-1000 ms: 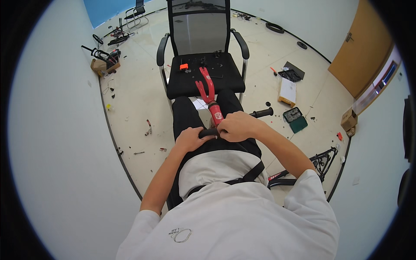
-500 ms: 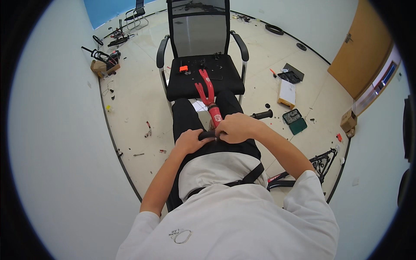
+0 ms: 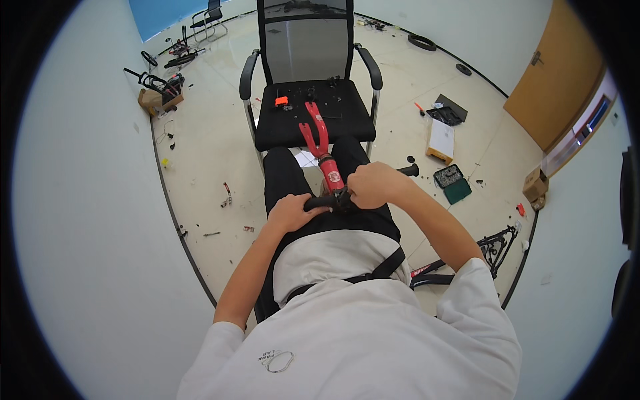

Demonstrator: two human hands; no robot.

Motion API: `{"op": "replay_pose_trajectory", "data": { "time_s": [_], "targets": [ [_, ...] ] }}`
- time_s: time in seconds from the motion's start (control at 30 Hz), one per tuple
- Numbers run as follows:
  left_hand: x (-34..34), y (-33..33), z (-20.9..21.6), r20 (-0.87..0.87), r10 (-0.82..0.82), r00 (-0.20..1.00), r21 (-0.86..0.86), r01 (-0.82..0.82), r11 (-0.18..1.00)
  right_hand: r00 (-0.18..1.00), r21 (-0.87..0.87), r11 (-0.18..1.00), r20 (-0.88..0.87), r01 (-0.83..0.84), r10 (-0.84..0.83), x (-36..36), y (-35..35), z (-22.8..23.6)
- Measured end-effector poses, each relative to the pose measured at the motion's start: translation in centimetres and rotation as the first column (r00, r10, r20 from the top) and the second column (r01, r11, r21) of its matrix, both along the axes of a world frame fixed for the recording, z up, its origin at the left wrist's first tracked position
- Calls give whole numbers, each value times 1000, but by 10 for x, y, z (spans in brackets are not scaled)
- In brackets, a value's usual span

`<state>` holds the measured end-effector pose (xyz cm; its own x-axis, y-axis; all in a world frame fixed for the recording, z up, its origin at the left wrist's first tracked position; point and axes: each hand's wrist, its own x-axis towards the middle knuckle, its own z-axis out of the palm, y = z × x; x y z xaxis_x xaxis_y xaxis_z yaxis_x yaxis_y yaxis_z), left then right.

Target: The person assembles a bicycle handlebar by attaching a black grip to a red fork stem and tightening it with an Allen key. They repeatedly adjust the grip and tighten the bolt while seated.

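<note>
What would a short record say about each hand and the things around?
Left hand: wrapped around black handlebar
Right hand: closed beside the handlebar's middle; exact hold hidden
Red fork: prongs pointing toward the black chair
On that chair: orange item, small dark parts
Floor, right side: open green case, dark bike frame

Both arms forward, elbows bent, forearms bare. Left forearm (image 3: 248, 273) slants up and inward; left wrist (image 3: 273, 228) near straight. Left hand (image 3: 291, 213) closed in firm grip, back of hand up, thumb side toward right hand (image 3: 371, 185). Right forearm (image 3: 437, 227) angles inward from right; right hand slightly farther from body, knuckles up, fingers curled under, fingertips hidden. Hands near each other, not touching.
</note>
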<state>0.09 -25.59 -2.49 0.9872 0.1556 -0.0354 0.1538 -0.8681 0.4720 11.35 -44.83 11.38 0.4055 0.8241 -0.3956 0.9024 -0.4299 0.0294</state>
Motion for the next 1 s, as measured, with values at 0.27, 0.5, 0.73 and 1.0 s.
{"op": "replay_pose_trajectory", "data": {
  "time_s": [0.27,0.5,0.73,1.0],
  "targets": [
    [-2,-1,5,-34,-8,999,-27,7,1000,944,164,982,-298,-96,142,-1,-8,-1],
    [-3,-4,10,-17,-4,1000,-42,3,999,953,115,985,-262,-126,152,-3,-2,1],
    [-1,-3,6,-15,8,1000,-15,-8,1000,988,47,999,-155,-19,26,5,-9,-2],
    [-1,-1,5,-23,-2,1000,-47,1,999,924,289,954,-336,-81,180,0,-13,-15]
  ]
}}
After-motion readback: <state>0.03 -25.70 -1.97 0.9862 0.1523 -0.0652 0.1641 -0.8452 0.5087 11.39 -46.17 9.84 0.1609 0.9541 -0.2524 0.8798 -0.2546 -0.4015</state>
